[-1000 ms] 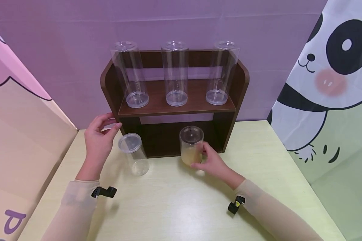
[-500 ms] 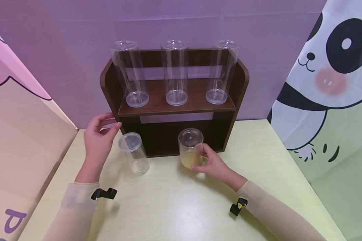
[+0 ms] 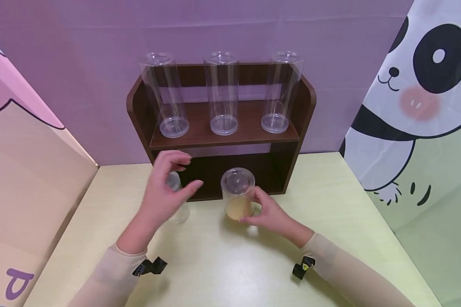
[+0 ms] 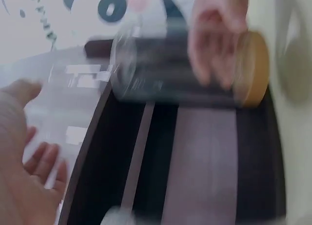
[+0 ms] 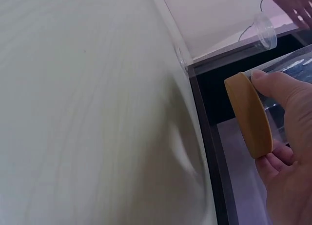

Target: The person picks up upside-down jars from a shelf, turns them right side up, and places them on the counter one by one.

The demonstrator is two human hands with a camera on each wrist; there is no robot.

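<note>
My right hand [image 3: 266, 211] grips a clear jar [image 3: 238, 181] low on its side, thumb and fingers around it. The jar is bottom-up, with its yellow-orange lid [image 5: 248, 115] at the lower end, in front of the shelf's lower level. In the left wrist view the jar [image 4: 161, 64] looks see-through. My left hand [image 3: 163, 194] is in the air to the left of it, thumb and fingers spread apart and holding nothing. Behind that hand, partly hidden, a second clear jar [image 3: 182, 213] with a clear lid stands on the table.
A dark brown two-level shelf [image 3: 224, 143] stands at the back of the table [image 3: 230, 264]. On its upper level are three tall clear jars, left [image 3: 163, 94], middle [image 3: 222, 94] and right [image 3: 282, 94]. Printed cloths hang around, a panda [image 3: 418, 81] at right.
My left hand has left the shelf's left side and moved right, now overlapping the standing jar. My right hand has drawn the held jar slightly left and toward me.
</note>
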